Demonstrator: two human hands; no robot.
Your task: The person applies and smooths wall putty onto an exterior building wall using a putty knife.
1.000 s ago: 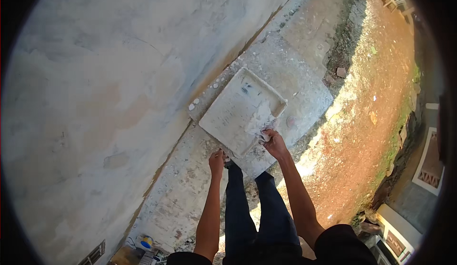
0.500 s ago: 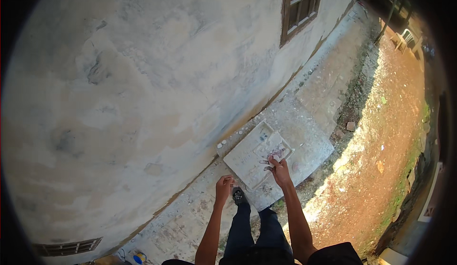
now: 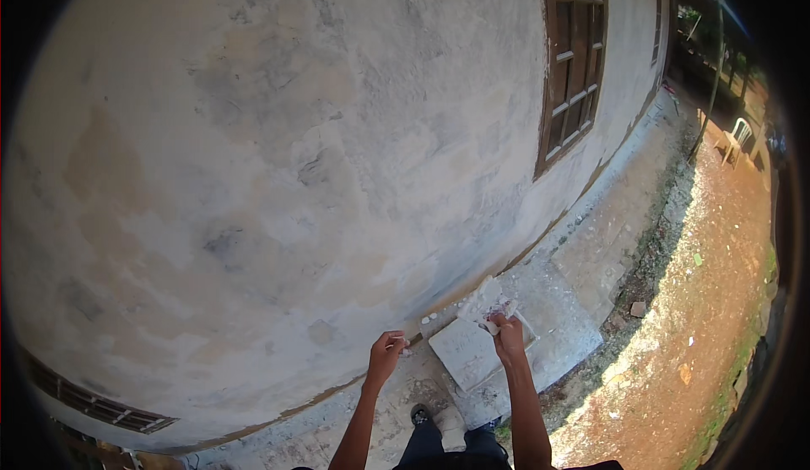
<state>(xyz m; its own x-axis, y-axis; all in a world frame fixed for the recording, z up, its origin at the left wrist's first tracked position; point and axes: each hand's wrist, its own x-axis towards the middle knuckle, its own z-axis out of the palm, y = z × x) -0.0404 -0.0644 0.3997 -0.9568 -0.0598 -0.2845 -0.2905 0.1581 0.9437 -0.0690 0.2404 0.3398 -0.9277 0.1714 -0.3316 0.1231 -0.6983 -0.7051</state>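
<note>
My right hand [image 3: 509, 340] grips a flat, whitish thing [image 3: 486, 295] smeared with white paste and some reddish marks; a putty spreader or a rag, I cannot tell which. It is raised over the far part of a shallow white tray [image 3: 462, 357], which rests on a pale concrete slab [image 3: 572, 328]. Left of the tray, close to the wall, my left hand [image 3: 386, 355] has its fingers curled together. Something small and whitish shows at its fingertips, too small to name.
A patchy plastered wall [image 3: 278, 175] rises along the left, with a brown-framed window [image 3: 575, 61] farther along and a low grille [image 3: 97, 401] at lower left. Sunlit reddish dirt [image 3: 658, 369] lies to the right. A pale chair [image 3: 737, 137] stands far off.
My right hand has lifted the whitish flat thing up from the tray toward the wall. My left hand stays curled beside the tray. The view has tilted up, showing more wall and window.
</note>
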